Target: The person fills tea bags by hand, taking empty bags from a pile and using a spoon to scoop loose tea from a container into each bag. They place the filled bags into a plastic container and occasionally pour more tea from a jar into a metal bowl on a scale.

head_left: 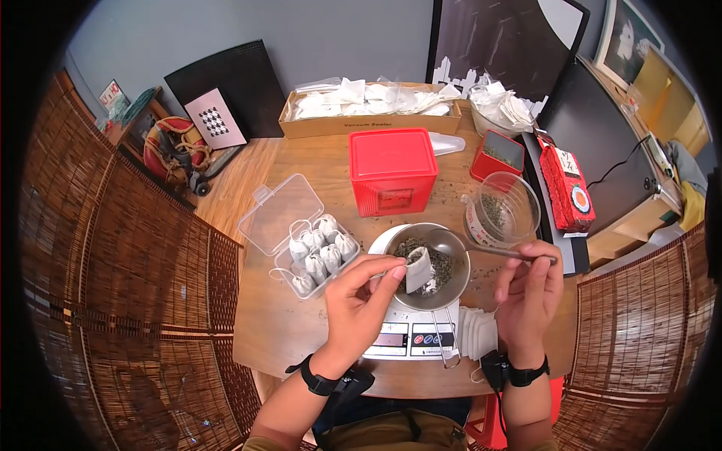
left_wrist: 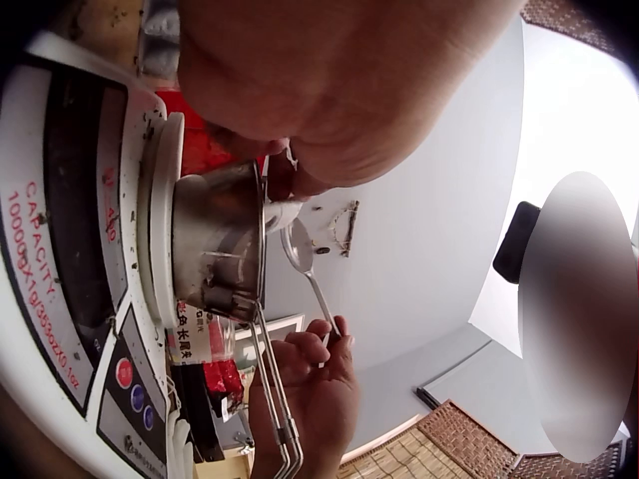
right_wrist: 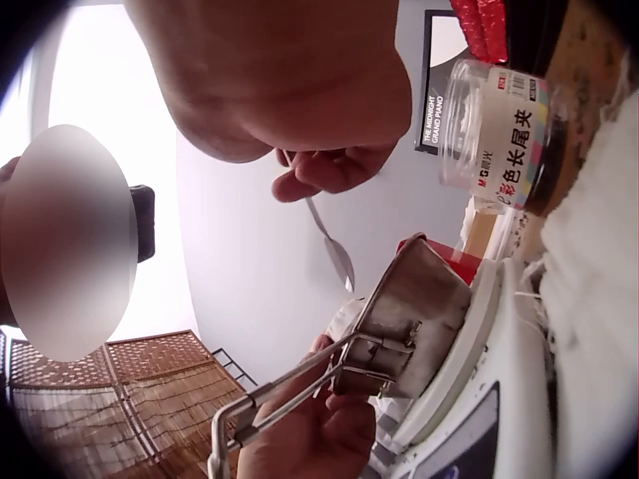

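Note:
My left hand (head_left: 362, 299) pinches the rim of a small white drawstring tea bag (head_left: 418, 272) over a metal pan. Dried tea leaves (head_left: 445, 272) lie in the pan (head_left: 462, 263), which sits on a white kitchen scale (head_left: 385, 352); its wire handle (left_wrist: 275, 389) points toward me. The right hand (head_left: 529, 301) holds a metal spoon (head_left: 502, 254) by its handle. In the left wrist view the spoon's bowl (left_wrist: 298, 245) is raised near the pan's rim, close to the bag. Flat white bags (head_left: 477, 332) lie in a stack beside the scale, below my right hand.
Left of the scale an open clear box (head_left: 280, 218) holds several filled bags (head_left: 316, 259). Behind stand a red canister (head_left: 392, 169) and a carton (head_left: 368, 124) of white bags. At right are a clear tub (head_left: 519, 218) with leaves, a small red tin (head_left: 481, 169) and a red packet (head_left: 565, 188).

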`<state>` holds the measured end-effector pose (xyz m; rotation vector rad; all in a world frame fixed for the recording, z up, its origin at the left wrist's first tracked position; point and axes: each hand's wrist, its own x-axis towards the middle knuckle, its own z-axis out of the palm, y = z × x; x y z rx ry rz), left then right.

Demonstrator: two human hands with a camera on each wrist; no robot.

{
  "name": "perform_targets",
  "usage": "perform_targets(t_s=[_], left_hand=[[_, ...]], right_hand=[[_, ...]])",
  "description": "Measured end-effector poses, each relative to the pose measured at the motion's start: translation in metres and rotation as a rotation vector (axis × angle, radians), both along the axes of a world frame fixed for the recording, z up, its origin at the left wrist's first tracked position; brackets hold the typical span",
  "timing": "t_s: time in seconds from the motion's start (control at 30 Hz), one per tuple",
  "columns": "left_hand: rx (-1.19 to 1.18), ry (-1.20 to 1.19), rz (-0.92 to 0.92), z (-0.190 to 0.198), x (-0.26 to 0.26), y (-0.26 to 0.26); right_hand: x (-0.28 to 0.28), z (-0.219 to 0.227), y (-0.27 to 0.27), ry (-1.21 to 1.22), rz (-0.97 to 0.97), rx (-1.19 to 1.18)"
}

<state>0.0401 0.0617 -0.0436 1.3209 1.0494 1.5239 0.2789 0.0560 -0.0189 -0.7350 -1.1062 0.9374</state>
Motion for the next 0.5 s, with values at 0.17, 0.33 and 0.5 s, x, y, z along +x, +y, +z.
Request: perform_targets(t_s=[0.17, 0.33, 0.5], left_hand=[[0.138, 0.071, 0.042, 0.0001, 0.0017, -0.0007], [0.041, 0.166, 0.038, 0.0036, -0.0009, -0.0014], [0.029, 0.148, 0.043, 0.0037, 0.0012, -0.0015]], right_hand=[[-0.0016, 0.0079, 0.0028, -0.015, -0.171, -0.199], [-0.0047, 0.0087, -0.0009, -0.059, -0.116, -0.237], [-0.0054, 0.0056, -0.0006, 0.003, -0.211, -0.220]])
